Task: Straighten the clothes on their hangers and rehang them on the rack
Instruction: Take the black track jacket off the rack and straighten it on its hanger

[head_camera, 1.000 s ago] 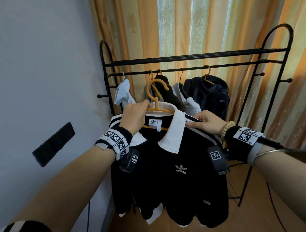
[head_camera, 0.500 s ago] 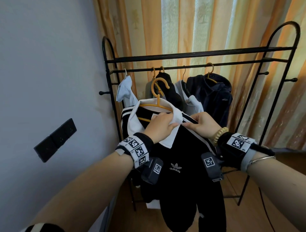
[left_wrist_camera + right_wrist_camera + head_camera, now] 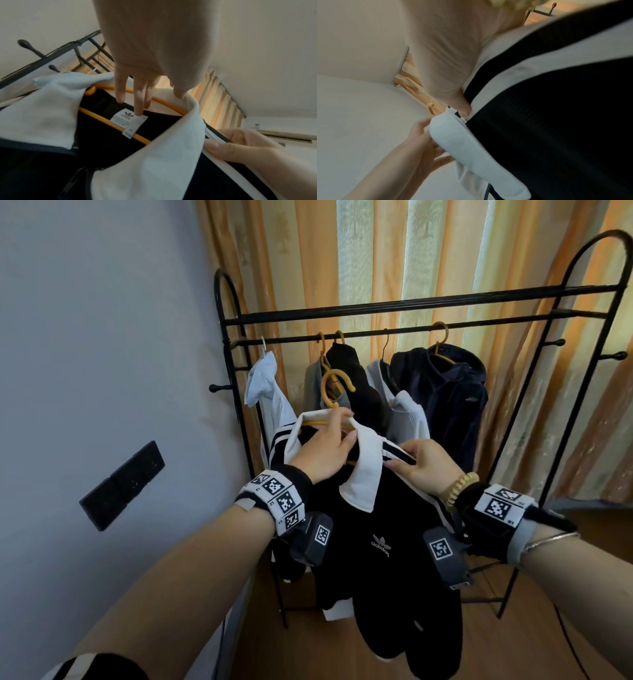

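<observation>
A black jacket (image 3: 376, 559) with a white collar (image 3: 363, 474) hangs on an orange hanger (image 3: 330, 385), held in front of the black rack (image 3: 479, 328), its hook off the rail. My left hand (image 3: 330, 446) is at the back of the neck by the hook's base. In the left wrist view its fingers (image 3: 139, 108) reach over the hanger bar (image 3: 102, 120) to the label, thumb on the collar (image 3: 163, 155). My right hand (image 3: 423, 465) pinches the striped right shoulder, thumb (image 3: 464, 108) on the front.
A pale shirt (image 3: 263, 378), a black garment (image 3: 356, 378), a grey one and a navy jacket (image 3: 445, 398) hang on the lower rail. A wall with a black switch panel (image 3: 123, 484) is close on the left. Curtains hang behind the rack, with wooden floor below.
My left hand went from the hanger's left side to the front of the collar, then up to the neck by the hook. The right hand stayed on the shoulder.
</observation>
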A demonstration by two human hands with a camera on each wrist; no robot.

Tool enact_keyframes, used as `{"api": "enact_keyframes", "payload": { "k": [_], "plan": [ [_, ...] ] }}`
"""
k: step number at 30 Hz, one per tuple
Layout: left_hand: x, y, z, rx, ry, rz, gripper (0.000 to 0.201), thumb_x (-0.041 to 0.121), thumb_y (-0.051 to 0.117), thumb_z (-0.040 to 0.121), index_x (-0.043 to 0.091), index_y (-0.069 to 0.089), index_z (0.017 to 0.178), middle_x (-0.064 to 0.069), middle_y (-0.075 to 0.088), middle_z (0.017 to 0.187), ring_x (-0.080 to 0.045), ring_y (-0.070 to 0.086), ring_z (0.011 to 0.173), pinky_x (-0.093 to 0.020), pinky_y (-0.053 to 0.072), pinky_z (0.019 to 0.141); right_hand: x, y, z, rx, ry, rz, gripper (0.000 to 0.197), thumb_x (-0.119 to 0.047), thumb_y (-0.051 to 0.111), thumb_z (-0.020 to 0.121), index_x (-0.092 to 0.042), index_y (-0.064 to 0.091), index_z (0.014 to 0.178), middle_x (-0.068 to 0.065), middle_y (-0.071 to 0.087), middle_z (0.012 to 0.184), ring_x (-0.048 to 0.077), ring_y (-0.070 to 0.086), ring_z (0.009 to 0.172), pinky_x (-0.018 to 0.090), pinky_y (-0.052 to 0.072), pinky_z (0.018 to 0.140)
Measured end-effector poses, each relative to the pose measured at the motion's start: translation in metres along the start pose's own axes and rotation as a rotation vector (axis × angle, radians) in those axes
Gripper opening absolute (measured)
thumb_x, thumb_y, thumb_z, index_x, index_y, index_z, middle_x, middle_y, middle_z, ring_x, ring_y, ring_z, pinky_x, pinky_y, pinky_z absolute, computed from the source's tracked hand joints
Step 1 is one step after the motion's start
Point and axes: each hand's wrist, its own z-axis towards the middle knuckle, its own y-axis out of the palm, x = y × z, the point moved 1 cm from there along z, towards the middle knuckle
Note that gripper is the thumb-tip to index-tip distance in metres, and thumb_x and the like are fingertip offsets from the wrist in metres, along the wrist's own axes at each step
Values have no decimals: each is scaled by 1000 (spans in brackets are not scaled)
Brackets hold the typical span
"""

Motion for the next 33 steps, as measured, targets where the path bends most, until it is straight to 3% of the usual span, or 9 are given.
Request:
{"api": "enact_keyframes", "payload": {
  "k": [3,7,9,12,14,16,21,28,33],
  "plan": [
    [0,10,0,-99,-81,-50,38,29,26,103,24,34,139,-11,48,138,-27,50,121,-43,41,103,2,9,-6,-23,-19,-62,13,-24,65,86,-18,60,75,-14,53,60,0,49,58,10,37,54],
    [-7,29,-2,-191,-218,-230,41,23,24,103,15,36,141,-11,40,142,-26,44,127,-35,39,104,16,18,-16,-84,-8,-106,15,-22,65,86,-20,56,74,-13,51,60,1,48,57,14,34,53],
    [-13,41,-3,-191,-227,-241,44,20,26,100,16,31,144,-13,33,149,-27,35,135,-40,31,113,22,19,-19,-164,-5,-43,8,-19,66,85,-21,59,82,-9,60,71,10,57,69,20,38,63],
    [-26,56,-2,-183,-250,-266,49,17,27,98,18,26,147,-12,23,154,-27,24,142,-42,20,118,31,16,-24,-377,-9,122,25,-10,66,83,-18,60,106,-7,68,99,9,63,93,17,46,82],
    [-32,64,-1,-224,-263,-277,49,18,27,98,21,27,147,-12,24,154,-26,26,141,-41,22,118,39,18,-26,-417,22,109,31,-12,66,84,-13,59,114,-1,69,106,14,64,99,28,48,92],
    [-33,73,0,-284,-284,-271,50,21,26,98,22,25,148,-14,24,154,-27,26,141,-42,22,118,45,23,-29,-360,72,52,23,-19,63,87,-13,62,109,4,70,101,20,65,95,38,50,90],
    [-39,88,4,-387,-302,-163,52,24,26,99,24,18,150,-13,23,154,-27,29,139,-34,24,112,47,31,-34,-259,120,-71,14,-16,58,90,-6,65,96,4,63,82,19,57,78,24,33,63],
    [-60,75,19,-369,-222,-45,50,33,32,100,29,20,148,-8,39,145,-24,39,131,-39,30,112,49,49,-19,-160,165,-12,9,-12,55,89,-10,64,86,9,65,81,23,60,81,28,39,68],
    [-81,46,26,-156,-189,85,51,32,40,99,16,27,146,-12,46,139,-28,45,127,-46,37,106,41,61,9,-72,133,-28,13,-15,55,89,-6,63,87,6,66,78,22,60,78,29,42,69]
  ]
}}
